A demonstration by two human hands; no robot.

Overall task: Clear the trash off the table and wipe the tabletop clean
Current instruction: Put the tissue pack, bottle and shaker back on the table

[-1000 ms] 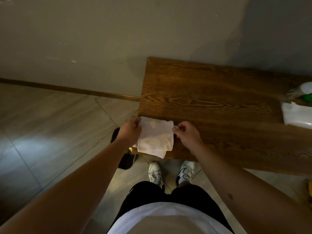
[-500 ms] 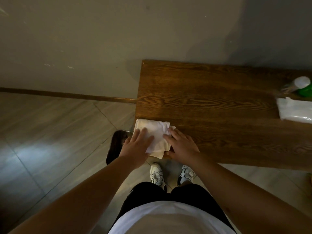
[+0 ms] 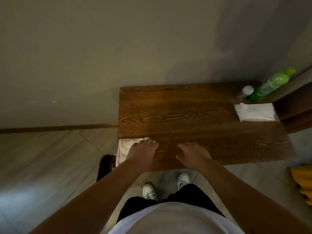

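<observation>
A folded white cloth (image 3: pixel 125 147) lies on the near left corner of the brown wooden table (image 3: pixel 194 115), overhanging the left edge a little. My left hand (image 3: pixel 143 152) presses flat on the cloth's right part and covers it. My right hand (image 3: pixel 192 153) rests on the bare wood to the right of the cloth, fingers curled loosely, holding nothing. A white tissue pack (image 3: pixel 255 112) lies at the table's far right.
A green bottle (image 3: pixel 270 84) and a small clear bottle with a white cap (image 3: pixel 245 92) stand at the far right corner by the wall. A dark bin (image 3: pixel 105 168) sits on the floor under the table's left corner. Something yellow (image 3: pixel 302 181) is at the right edge.
The cloth went from being held up by both hands to lying flat on the corner. My right hand has come off it onto the wood. The view has shifted right.
</observation>
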